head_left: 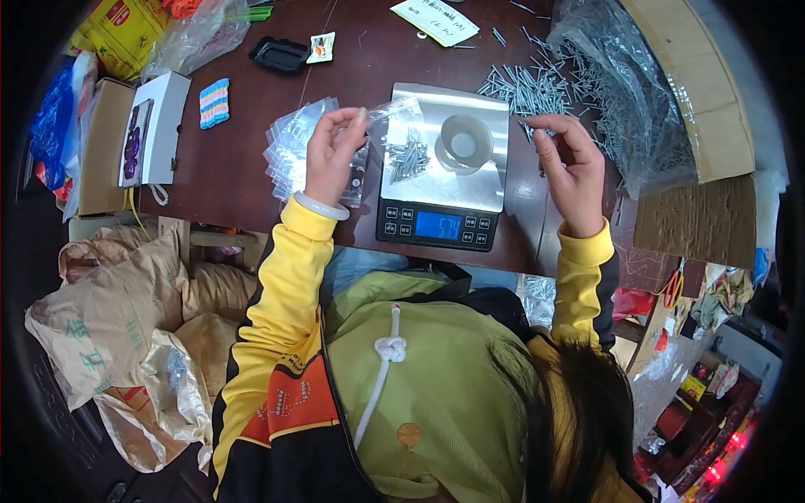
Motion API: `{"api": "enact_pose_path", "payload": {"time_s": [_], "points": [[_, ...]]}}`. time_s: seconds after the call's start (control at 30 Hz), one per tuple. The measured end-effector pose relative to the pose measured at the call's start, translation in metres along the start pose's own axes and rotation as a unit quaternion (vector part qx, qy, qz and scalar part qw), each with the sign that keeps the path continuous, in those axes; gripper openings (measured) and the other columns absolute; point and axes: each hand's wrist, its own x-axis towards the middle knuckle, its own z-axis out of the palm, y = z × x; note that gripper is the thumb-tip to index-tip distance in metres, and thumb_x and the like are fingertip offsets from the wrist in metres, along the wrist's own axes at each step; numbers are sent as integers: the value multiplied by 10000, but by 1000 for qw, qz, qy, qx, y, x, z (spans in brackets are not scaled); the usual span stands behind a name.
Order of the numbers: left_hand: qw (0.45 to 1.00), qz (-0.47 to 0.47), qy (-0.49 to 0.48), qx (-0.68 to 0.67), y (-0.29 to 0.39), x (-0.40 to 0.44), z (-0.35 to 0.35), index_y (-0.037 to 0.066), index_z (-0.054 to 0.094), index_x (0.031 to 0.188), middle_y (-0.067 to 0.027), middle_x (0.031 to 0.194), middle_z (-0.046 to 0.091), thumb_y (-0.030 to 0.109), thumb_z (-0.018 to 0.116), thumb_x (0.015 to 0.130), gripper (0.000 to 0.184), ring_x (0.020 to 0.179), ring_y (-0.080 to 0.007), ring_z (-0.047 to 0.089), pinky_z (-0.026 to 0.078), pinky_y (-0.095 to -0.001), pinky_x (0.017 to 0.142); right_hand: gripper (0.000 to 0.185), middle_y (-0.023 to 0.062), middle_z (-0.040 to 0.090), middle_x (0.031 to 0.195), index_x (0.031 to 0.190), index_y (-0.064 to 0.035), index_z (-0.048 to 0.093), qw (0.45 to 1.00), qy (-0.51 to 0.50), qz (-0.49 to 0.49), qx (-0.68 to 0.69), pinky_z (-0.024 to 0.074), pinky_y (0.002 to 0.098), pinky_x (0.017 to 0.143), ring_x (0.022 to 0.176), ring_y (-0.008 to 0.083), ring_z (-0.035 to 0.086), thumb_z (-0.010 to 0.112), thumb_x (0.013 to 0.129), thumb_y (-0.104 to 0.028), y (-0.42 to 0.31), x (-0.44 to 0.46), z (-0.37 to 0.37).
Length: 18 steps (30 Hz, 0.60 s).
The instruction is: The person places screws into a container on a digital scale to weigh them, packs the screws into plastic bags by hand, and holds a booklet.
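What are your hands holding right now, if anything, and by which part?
The left hand holds a clear plastic bag of thin silvery metal fasteners by an upper corner. Whether the right hand pinches anything cannot be told.

I see a dark reddish table (226,168) carrying a scale (457,191) near its front edge, with clear bags (293,144) fanned out beside it. Farther back lie loose nails or screws (521,90), a black tray (281,55) and a paper note (434,21).
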Motion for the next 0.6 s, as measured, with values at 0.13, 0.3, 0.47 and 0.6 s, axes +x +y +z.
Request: {"api": "enact_pose_path", "payload": {"time_s": [0.13,0.3,0.47,0.6], "points": [[999,31,-22,-4,-7,-3,2,-5,605,1003,-67,936,653,108,639,903,155,882,-80,601,481,-218,790,122,42,636,888,974,-41,680,1000,-10,2,6,378,217,551,595,78,457,632,862,-56,-1,0,5],[985,145,-51,80,37,-32,17,-18,644,909,-101,883,682,62,626,889,84,830,-144,639,493,-252,755,197,67,632,949,1038,-44,657,997,-74,-19,7,430,242,598,662,120,529,648,841,-63,-17,-1,16],[940,253,-124,194,82,-56,18,-23,665,885,-133,893,682,10,625,848,64,811,-216,656,495,-294,745,201,104,620,953,1011,-28,629,986,-146,-75,38,465,286,667,756,207,584,675,824,-86,-40,-2,36],[943,240,-179,141,93,-66,14,-22,663,889,-133,893,682,-12,643,828,65,805,-203,654,496,-284,731,86,102,608,806,864,-26,627,973,-183,-111,87,461,304,633,707,246,592,676,805,-63,-51,-5,30]]}}
